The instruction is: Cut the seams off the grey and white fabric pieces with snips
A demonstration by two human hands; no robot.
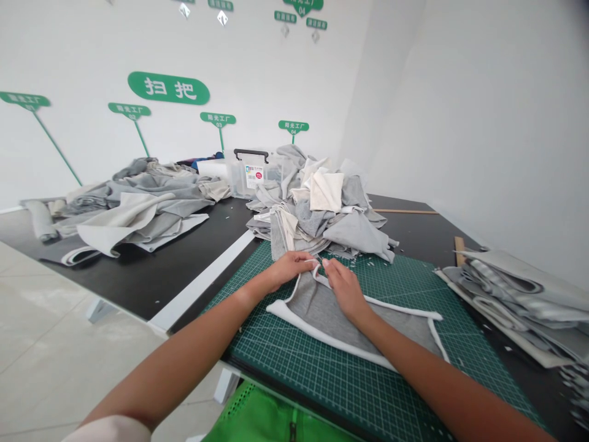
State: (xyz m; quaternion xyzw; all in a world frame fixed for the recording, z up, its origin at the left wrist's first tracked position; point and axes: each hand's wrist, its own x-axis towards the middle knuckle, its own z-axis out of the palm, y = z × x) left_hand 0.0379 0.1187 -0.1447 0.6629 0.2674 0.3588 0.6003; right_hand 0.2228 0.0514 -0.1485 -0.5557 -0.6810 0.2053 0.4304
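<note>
A piece of grey fabric (396, 320) with white curled edges lies on a green cutting mat (271, 341). At its far left corner my left hand (291, 270) pinches the white edge between thumb and fingers. Close beside it, my right hand (341, 285) is closed on the same far edge, a short way to the right. The edge bends up in a small loop between the two hands. My right forearm passes over the fabric and hides part of it.
Beyond the mat is a heap of grey and cream fabric pieces (317, 209), with a clear plastic box (237, 175) behind it. More fabric (138, 196) is piled at the left. Folded fabric (519, 307) is stacked at the right, near a wooden strip (459, 250).
</note>
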